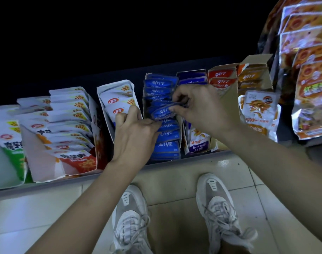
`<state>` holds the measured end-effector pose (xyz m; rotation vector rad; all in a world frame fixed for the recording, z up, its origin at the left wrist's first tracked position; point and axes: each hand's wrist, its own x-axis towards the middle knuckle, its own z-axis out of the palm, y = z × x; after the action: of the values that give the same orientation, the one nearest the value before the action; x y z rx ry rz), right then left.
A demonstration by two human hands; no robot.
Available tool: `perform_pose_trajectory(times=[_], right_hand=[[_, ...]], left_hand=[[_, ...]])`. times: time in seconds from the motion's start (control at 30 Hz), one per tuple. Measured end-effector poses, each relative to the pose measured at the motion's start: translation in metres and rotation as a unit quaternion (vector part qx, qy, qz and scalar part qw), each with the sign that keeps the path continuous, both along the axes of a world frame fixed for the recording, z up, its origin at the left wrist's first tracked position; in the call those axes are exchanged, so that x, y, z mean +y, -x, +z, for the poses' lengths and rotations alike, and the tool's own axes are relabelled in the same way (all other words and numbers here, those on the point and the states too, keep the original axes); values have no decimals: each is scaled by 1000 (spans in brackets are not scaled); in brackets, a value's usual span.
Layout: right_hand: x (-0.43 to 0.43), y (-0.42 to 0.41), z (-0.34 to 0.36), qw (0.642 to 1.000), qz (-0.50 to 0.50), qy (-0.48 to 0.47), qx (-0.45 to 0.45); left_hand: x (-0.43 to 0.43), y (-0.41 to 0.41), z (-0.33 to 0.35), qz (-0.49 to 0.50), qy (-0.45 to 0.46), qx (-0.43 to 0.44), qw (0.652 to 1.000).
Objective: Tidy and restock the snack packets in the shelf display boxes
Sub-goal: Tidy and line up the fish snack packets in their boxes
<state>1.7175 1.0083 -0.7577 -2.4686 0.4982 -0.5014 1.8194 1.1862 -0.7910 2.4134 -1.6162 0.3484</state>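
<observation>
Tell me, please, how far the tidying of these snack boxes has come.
Looks done: the white packets on the left stand in filled rows. In hand: the left hand and the right hand both pinch one blue packet above the blue box. Left: the orange-and-white packets on the right seem to lie loose.

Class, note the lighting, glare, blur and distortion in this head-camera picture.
Head view: the upper half is black and unlit; wide-angle distortion slants the shelf edge; glare whitens the foil packets at right; the pinched blue packet looks slightly soft; the floor tiles are evenly lit.
</observation>
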Motion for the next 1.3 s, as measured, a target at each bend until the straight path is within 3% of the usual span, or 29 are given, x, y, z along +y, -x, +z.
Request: perform_pose_trajectory(times=[0.13,0.3,0.43,0.6,0.8,0.9,1.03,1.2,1.3], right_hand=[[1,0,0,1000,-7,-6,-1],[0,2,-1,999,-18,-46,-14],[0,4,0,997,20,-74,-20],[-6,17,5,991,66,-113,-19],[3,19,-8,996,91,16,-2],[4,15,-12,997,69,37,-27],[5,14,-11,997,60,29,-34],[4,26,-10,994,104,-15,-1],[5,32,-11,991,127,-26,15]], left_hand=[[-3,-4,-6,2,29,-11,1000],[7,0,4,-14,169,16,985],[4,-5,11,2,232,67,971],[-3,-10,5,34,212,115,970],[4,-3,4,48,221,150,962],[20,8,14,-29,202,189,961],[30,7,12,-74,123,139,980],[13,-2,16,-9,178,61,982],[7,-6,16,-15,191,72,979]])
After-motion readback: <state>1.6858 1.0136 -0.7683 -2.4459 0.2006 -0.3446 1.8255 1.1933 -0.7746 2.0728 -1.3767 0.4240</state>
